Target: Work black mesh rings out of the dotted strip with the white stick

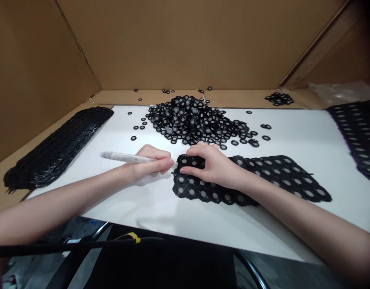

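A white pen-like tool (pixel 121 157) is gripped in my left hand (pixel 151 162), its back end pointing left and its tip beside the left edge of a black rubber sheet (pixel 215 196). Rows of ring shapes with pale round centres cover this sheet, which lies flat on the white board. Across the sheet's upper left part rests my right hand (pixel 213 162), thumb and fingers apart, pressing on it. Whether its fingertips pinch the sheet's far edge is hidden. Behind both hands rises a heap of loose black rings (pixel 187 118).
A stack of black ring sheets (pixel 61 146) lies at the left. Another black sheet (pixel 362 136) is at the right edge, near clear plastic (pixel 341 91). A small ring pile (pixel 279 98) sits at the back right. Cardboard walls (pixel 187 44) enclose the white board (pixel 112 204).
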A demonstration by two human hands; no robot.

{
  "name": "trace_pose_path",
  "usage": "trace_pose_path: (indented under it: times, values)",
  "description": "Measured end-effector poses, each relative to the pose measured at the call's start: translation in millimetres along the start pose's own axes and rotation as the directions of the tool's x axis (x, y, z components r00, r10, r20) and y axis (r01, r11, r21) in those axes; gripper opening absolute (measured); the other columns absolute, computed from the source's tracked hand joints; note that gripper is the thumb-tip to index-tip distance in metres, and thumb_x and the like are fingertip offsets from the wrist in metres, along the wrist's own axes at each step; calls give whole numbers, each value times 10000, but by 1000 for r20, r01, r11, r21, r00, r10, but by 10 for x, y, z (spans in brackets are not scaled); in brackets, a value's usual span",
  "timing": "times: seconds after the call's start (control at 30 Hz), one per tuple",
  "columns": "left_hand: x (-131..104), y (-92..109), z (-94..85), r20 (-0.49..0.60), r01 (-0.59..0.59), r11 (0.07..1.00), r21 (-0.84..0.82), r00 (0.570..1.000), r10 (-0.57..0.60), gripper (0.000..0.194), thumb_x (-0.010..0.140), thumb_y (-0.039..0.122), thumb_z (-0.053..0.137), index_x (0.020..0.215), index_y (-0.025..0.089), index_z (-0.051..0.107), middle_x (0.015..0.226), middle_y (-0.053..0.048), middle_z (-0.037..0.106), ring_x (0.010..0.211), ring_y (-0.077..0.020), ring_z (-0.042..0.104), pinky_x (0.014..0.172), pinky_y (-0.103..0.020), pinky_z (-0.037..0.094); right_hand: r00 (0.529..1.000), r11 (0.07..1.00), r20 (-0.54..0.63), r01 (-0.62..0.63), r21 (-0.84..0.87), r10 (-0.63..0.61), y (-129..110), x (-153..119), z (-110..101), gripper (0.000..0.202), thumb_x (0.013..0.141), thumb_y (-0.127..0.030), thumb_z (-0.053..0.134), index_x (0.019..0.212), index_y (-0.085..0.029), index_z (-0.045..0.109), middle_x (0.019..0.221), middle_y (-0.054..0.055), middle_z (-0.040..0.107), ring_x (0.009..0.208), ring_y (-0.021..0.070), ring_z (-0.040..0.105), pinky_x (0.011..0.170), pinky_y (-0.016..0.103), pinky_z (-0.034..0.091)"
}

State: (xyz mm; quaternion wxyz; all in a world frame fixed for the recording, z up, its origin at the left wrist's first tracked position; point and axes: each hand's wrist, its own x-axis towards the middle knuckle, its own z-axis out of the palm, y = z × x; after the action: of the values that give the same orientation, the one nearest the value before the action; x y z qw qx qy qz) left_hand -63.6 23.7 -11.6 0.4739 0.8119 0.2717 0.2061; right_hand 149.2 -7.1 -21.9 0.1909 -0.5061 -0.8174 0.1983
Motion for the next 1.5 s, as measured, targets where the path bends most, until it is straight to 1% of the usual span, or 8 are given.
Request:
trace_pose_path:
  times: [0.33,0.57,0.8,0.97,1.07,1.17,1.27,1.5]
  values:
    - [34,-44,22,80,-67,997,36,995,64,428,937,323,446,554,134,470,505,22,438,494,-66,386,483,-190,318,998,997,-13,55,45,-55,9,3,-3,325,785,-359,678,630,-183,452,673,3,545,736,179,494,661,289,299]
    - [58,-65,12,174,4,999,-35,985,2,469,931,329,453,504,149,379,461,39,353,451,-65,329,451,-223,258,996,995,4,94,43,-94,-35,-6,-25,226,783,-312,674,682,-182,519,670,1,551,737,178,494,677,295,295]
    - [42,-52,18,200,-101,994,47,976,90,426,947,279,420,543,146,407,500,35,389,468,-62,351,484,-214,286,998,996,-18,66,64,-65,-24,-21,-2,211,777,-361,647,702,-180,567,687,16,581,725,180,513,678,300,322]
    - [28,-38,39,143,-215,953,213,972,188,364,961,260,384,624,148,463,597,14,448,540,-81,415,553,-207,346,999,999,36,-32,17,32,-6,-25,-38,432,641,-558,712,614,-183,500,617,-10,514,641,160,483,620,283,319]
    - [16,-20,45,134,-262,934,242,963,235,335,957,255,390,655,147,488,649,-1,472,581,-94,436,581,-215,367,994,995,80,-84,49,80,4,-30,-74,433,659,-563,686,591,-187,481,575,-27,495,589,139,462,589,273,306]
    - [-4,-13,40,85,-197,972,125,979,187,383,953,293,411,604,146,473,567,11,444,533,-88,420,526,-209,343,989,991,125,-89,104,76,-6,-40,-98,408,694,-514,665,564,-188,457,549,-39,450,564,119,420,570,265,293]
    - [-14,-20,40,102,-118,993,10,988,116,424,936,338,448,561,143,466,492,23,406,473,-77,383,456,-205,293,989,986,132,-86,142,68,-23,-49,-104,386,696,-462,671,550,-187,443,544,-44,422,558,109,392,563,259,291]
    - [11,-16,53,128,-120,993,5,985,118,421,931,344,446,561,147,478,508,14,438,481,-76,379,471,-190,336,989,980,128,-91,176,69,-31,-53,-103,342,690,-429,683,561,-183,483,556,-37,474,571,117,421,564,256,312]
